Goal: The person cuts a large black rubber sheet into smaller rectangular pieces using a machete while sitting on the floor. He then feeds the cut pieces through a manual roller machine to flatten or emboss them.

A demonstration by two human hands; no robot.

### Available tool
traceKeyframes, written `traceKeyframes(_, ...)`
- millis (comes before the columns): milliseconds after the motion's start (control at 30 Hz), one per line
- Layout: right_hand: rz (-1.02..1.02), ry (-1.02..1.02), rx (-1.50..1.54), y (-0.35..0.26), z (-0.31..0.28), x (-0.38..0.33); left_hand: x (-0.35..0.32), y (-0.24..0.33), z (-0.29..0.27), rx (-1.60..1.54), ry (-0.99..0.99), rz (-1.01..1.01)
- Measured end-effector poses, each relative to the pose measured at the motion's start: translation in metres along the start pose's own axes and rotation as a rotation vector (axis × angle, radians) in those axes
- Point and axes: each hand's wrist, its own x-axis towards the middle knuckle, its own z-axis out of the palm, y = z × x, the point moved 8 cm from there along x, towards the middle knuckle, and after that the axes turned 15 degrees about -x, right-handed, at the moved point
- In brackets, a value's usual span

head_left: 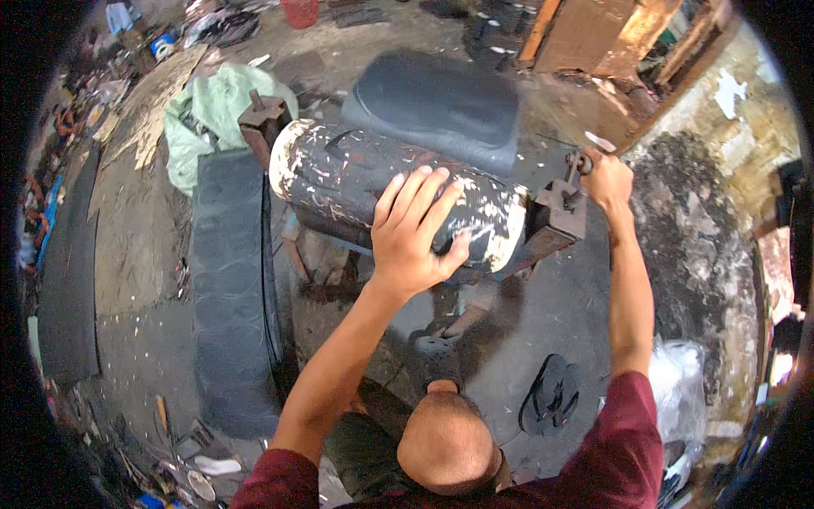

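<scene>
The paint-flecked black drum (373, 182) lies on a rusty stand (555, 222) at centre; it looks heavy and rigid. Left hand (415, 233) rests spread on it; right hand (604, 176), at two o'clock, clenches the crank handle (579, 161).

A large dark cylinder (373, 191) lay horizontally, mounted between rusty metal end brackets (555, 222). Its surface was black, heavily flecked and smeared with white, and its two ends were worn pale. The left hand (414, 233) rested flat on its upper right portion, fingers spread. At the right bracket a small metal handle (579, 163) stood up, and the right hand (607, 176) was closed around it. A dark rubber sheet (437, 102) lay just behind the cylinder.
</scene>
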Motion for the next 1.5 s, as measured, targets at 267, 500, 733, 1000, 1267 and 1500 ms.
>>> traceKeyframes(267,-0.197,-0.208,0.352,-0.09,0.178,-0.012,0.078,-0.095,-0.048,0.347,0.001,-0.407)
traceKeyframes(500,-0.106,-0.426,2.151,-0.102,-0.058,0.043,0.106,-0.156,-0.03,0.178,-0.138,-0.51)
traceKeyframes(733,0.317,0.1,1.8,-0.083,0.017,0.209,0.169,-0.191,0.055,0.282,-0.35,-0.426)
traceKeyframes(1000,0.377,0.136,1.832,-0.042,0.13,0.265,0.066,-0.072,0.039,0.028,-0.683,-0.42)
traceKeyframes(1267,0.433,0.117,1.918,-0.102,0.158,0.235,0.052,-0.052,0.004,0.163,-0.421,-0.099)
traceKeyframes(1500,0.33,-0.896,1.791,-0.248,0.268,0.105,0.045,-0.056,0.01,0.126,-0.419,-0.076)
